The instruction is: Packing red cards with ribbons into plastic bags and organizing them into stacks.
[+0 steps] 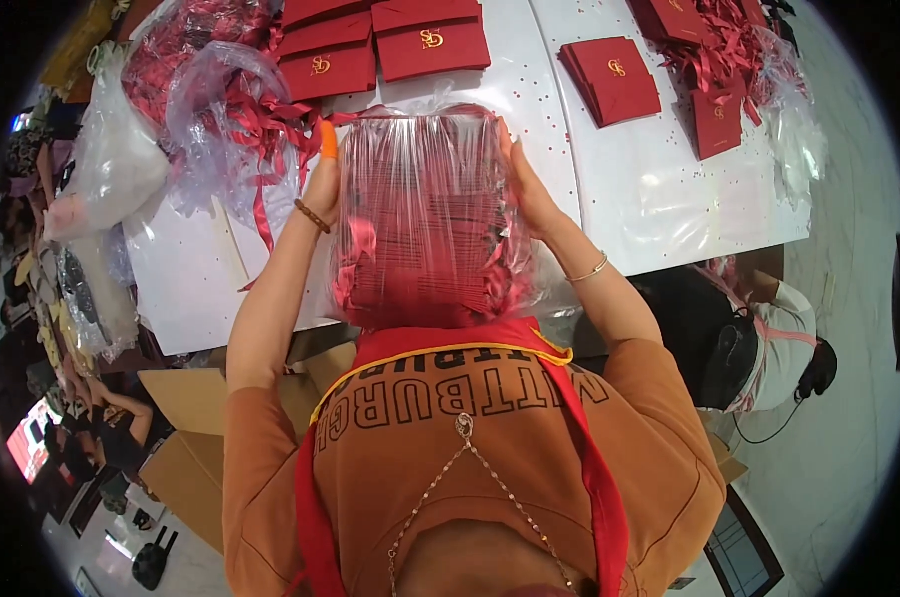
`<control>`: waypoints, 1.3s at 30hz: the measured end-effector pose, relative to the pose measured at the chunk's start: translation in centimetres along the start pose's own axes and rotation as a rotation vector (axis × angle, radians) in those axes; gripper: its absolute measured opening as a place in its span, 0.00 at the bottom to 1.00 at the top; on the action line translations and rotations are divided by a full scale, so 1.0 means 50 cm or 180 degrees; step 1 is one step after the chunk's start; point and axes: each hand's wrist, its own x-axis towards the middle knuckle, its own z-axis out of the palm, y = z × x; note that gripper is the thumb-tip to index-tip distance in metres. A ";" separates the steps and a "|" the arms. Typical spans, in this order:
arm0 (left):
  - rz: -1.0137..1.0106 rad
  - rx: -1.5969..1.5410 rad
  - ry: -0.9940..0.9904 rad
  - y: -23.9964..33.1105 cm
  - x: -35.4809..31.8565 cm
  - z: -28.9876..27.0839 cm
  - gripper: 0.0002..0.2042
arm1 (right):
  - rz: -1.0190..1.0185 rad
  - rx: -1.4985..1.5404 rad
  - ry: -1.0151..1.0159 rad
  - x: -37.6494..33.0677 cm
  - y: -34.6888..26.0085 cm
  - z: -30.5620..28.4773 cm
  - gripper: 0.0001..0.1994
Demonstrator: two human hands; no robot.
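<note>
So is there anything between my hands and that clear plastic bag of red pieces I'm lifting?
Nothing visible. The left hand presses flat on one side of the clear plastic bag and the right hand on the other, both directly against the plastic.

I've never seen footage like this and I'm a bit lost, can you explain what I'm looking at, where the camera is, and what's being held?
There is no machine here: a camera worn on a person's head looks down, and its fisheye lens bends the edges. The left hand and right hand grip the two sides of a clear plastic bag packed with red items, held up in front of the chest. Beyond it is a white table with red envelopes, a small red stack and loose red ribbons in plastic. A cardboard box sits below.
</note>
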 end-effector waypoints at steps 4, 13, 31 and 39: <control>0.0485 -0.0092 -0.0144 0.031 0.052 -0.025 0.36 | 0.0191 -0.0437 0.0257 0.003 -0.008 0.032 0.39; 0.0744 -0.0139 -0.0765 0.005 0.069 -0.006 0.32 | 0.0822 0.0486 -0.0486 0.037 0.087 -0.051 0.41; 0.0018 0.0892 0.0013 -0.147 -0.020 -0.195 0.34 | 0.0177 -0.1426 0.0476 -0.129 0.063 0.076 0.33; 0.0306 0.1817 0.0192 -0.116 -0.077 -0.122 0.33 | -0.0014 -0.0144 0.0543 -0.134 0.180 0.026 0.40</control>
